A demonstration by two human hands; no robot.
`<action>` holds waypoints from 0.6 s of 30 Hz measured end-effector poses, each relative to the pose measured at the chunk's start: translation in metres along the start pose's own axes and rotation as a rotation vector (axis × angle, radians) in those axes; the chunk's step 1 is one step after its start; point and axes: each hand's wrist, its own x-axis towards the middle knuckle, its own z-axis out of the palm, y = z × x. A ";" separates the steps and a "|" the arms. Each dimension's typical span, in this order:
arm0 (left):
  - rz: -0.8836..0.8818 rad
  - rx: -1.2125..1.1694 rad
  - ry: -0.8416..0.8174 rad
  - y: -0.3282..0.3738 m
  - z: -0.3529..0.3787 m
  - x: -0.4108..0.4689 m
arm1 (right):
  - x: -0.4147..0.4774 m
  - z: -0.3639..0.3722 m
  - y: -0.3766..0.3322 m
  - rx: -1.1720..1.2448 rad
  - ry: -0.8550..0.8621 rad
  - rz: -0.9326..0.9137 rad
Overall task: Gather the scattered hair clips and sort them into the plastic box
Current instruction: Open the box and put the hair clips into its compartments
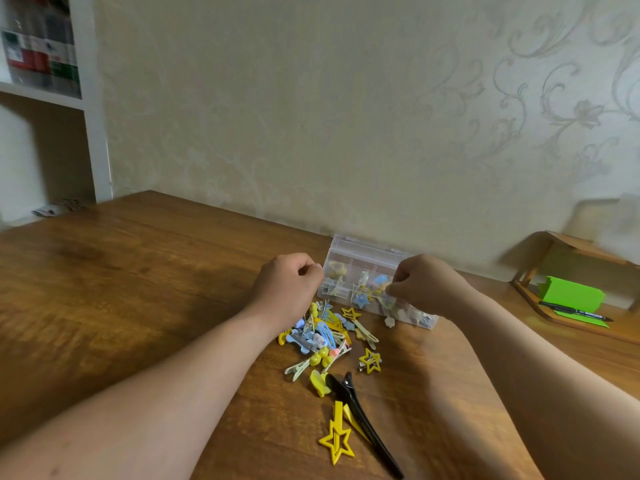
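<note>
Head view: left hand (287,284) and right hand (427,284) curl at the plastic box (367,248), holdings unclear; shelf labels (38,46) unreadable.

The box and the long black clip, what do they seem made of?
Box: clear glossy plastic; clips show through its walls. Black clip: probably smooth plastic with a slight sheen, though painted metal is possible.

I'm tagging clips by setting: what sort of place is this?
Probably a home room, maybe a study: a wooden desk against patterned wallpaper, with a white bookshelf beside it.
</note>
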 end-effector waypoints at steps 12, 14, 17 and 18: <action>-0.005 0.011 -0.006 0.002 -0.001 -0.001 | -0.049 -0.015 -0.014 0.262 0.251 -0.092; -0.009 0.014 -0.005 0.003 -0.002 -0.002 | -0.065 -0.012 -0.018 0.329 0.231 -0.129; -0.005 0.020 -0.012 0.006 -0.003 -0.004 | -0.083 0.004 -0.020 0.373 0.176 -0.137; -0.002 0.023 -0.015 0.006 -0.003 -0.005 | -0.085 0.011 -0.019 0.386 0.156 -0.132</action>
